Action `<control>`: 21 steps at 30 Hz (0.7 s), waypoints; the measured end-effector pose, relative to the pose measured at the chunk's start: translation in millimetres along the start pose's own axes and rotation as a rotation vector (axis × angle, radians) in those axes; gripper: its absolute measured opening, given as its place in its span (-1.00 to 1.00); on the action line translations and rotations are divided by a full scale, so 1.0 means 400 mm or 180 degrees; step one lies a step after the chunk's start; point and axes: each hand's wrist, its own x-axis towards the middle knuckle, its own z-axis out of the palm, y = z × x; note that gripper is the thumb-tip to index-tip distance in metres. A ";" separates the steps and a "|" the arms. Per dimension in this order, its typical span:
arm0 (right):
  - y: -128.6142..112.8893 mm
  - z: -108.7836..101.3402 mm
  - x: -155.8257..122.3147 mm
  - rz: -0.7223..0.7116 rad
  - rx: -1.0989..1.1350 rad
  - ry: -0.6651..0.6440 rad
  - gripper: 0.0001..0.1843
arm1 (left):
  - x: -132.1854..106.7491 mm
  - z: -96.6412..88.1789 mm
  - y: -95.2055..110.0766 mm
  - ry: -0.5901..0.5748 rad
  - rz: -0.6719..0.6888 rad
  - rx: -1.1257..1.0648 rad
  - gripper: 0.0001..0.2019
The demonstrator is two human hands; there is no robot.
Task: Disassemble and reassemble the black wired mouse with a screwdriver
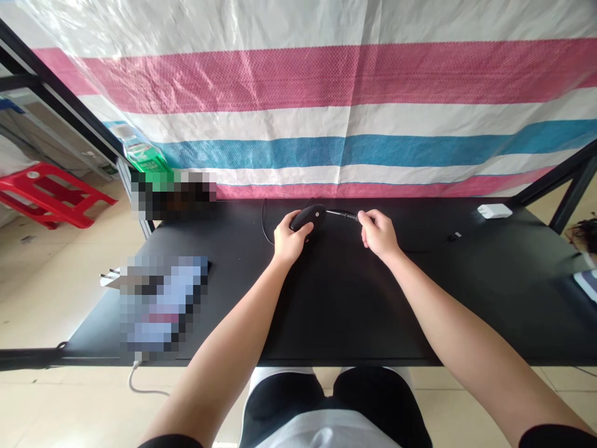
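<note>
My left hand (288,241) is closed around a black computer mouse (308,216), its thumb on the near side. The mouse is tilted, with a small light round spot on the face turned to me. A thin black cable (263,224) loops on the table behind my left hand. My right hand (379,231) grips the dark handle of a small screwdriver (338,213). Its bright shaft points left and its tip meets the mouse's right end; whether it sits in a screw is too small to tell.
Both hands are over the black table (345,311). A white charger plug (494,211) and a small dark piece (452,237) lie right. At left are a blurred phone (170,302) and a green-labelled bottle (148,163). A striped plastic sheet (298,81) hangs behind; a red stool (51,190) stands left.
</note>
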 end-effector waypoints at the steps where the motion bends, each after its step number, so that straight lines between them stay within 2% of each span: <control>1: -0.001 0.000 0.001 0.0012 0.0073 0.0034 -0.54 | 0.000 0.000 0.002 -0.0021 -0.0059 -0.0127 -0.52; 6: 0.003 -0.003 0.007 0.0011 0.0330 0.0215 -0.54 | 0.002 -0.001 0.006 -0.0079 -0.0219 -0.0470 -0.53; 11: 0.013 -0.008 0.014 -0.0026 0.0268 0.0259 -0.55 | 0.002 -0.002 0.001 -0.0177 -0.0230 -0.0407 -0.51; 14: 0.018 -0.013 0.016 -0.0218 -0.0159 0.0357 -0.62 | -0.002 -0.004 -0.003 -0.0161 -0.0060 -0.0131 -0.53; 18: 0.026 -0.030 0.027 -0.0688 -0.1136 0.0611 -0.79 | -0.010 -0.006 -0.002 -0.0140 0.0442 0.0382 -0.61; 21: 0.034 -0.048 0.041 -0.0554 -0.1526 0.0778 -0.85 | -0.016 -0.006 0.000 -0.0181 0.0620 0.0639 -0.65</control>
